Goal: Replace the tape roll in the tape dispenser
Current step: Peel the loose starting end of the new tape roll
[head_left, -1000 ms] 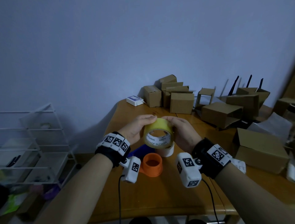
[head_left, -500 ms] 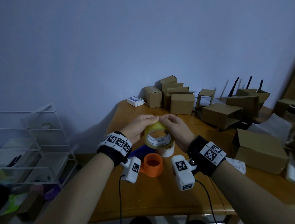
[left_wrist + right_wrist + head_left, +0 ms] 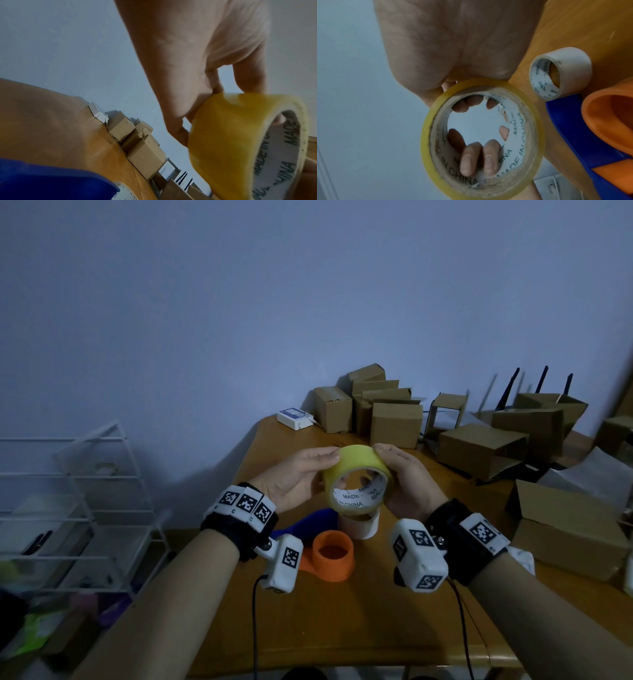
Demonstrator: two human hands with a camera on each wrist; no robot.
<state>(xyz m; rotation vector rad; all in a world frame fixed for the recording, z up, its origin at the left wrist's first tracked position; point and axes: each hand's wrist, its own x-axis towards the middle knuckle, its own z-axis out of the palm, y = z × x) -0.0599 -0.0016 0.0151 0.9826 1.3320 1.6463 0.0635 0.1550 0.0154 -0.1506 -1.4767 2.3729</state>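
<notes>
Yellow tape roll [image 3: 356, 479] held in air above wooden table [image 3: 342, 611], core hole facing camera, "MADE IN CHINA" printed inside core. Left hand [image 3: 294, 477] grips left side, right hand [image 3: 407, 482] grips right side; fingertips [image 3: 468, 161] curl over far rim. Below roll on table: empty white tape core [image 3: 359, 525], upright. Beside it: blue-and-orange tape dispenser [image 3: 332, 554]. Cardboard boxes [image 3: 394, 419] at far table edge.

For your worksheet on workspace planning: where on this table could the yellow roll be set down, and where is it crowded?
Bare table lies between the orange spool and the near edge. Crowded: cardboard boxes along the back and right; the empty core under the tape roll.
</notes>
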